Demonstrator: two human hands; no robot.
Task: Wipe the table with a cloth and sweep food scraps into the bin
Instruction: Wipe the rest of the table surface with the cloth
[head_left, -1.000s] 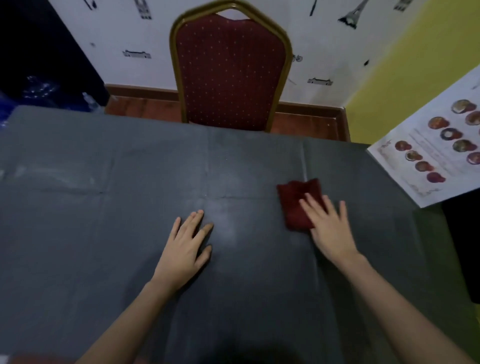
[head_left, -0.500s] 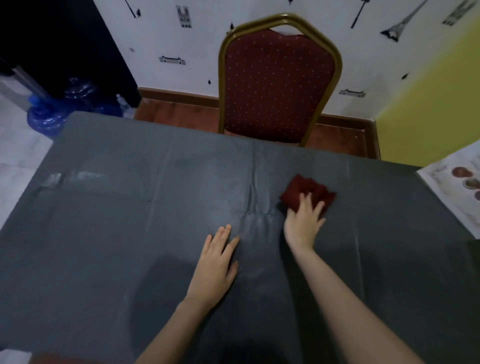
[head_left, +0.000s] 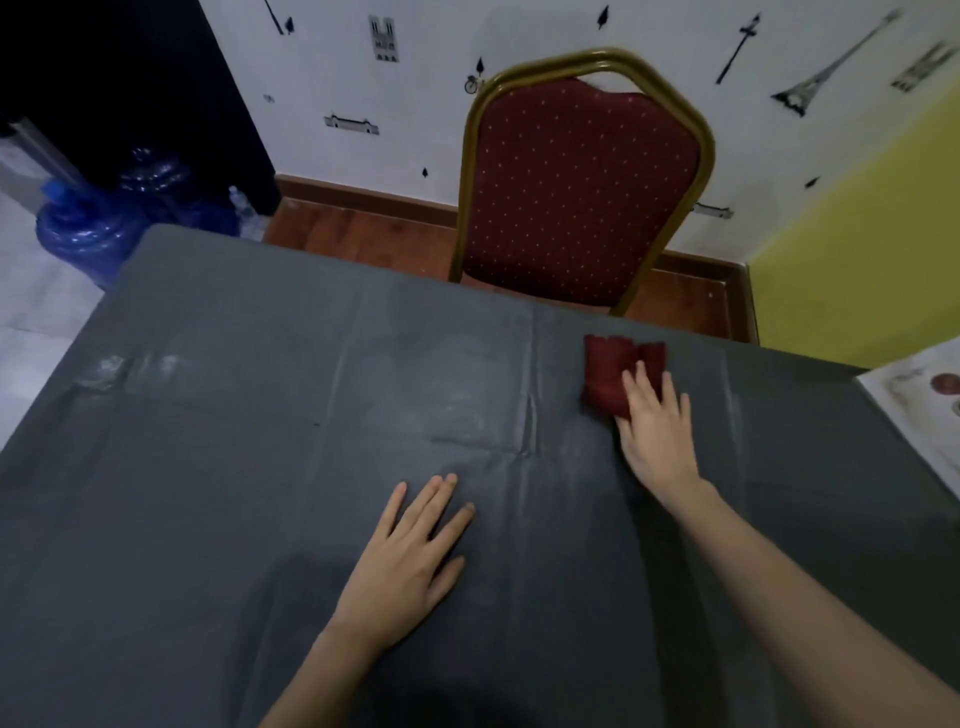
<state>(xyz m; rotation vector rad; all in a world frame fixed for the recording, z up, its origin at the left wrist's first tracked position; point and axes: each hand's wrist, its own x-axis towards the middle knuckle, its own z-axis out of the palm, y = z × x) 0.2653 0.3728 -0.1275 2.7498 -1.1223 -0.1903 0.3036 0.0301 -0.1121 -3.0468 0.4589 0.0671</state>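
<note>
- We have our right hand (head_left: 655, 426) laid flat over the near part of the red cloth (head_left: 613, 371), fingers straight and spread, pressing it down on the table (head_left: 260, 467) rather than gripping it.
- The cloth sits on the far side of the table, just in front of the red chair (head_left: 582, 192) and a little to its right.
- Our left hand (head_left: 410, 556) rests open on the grey cover, palm down, nearer to us than the chair and holding nothing.
- We judge the step in hand to be the wiping pass itself. To do it well we should keep the palm flat and the pressure even, so the cloth slides instead of bunching under the fingers.
- The cover shows creases between our hands; the left hand is well placed to pin it so it does not drag along with the cloth.
- Pale smears lie on the cover to the left of the chair; we would work toward them in overlapping strokes.
- We see no scraps and no bin here.
</note>
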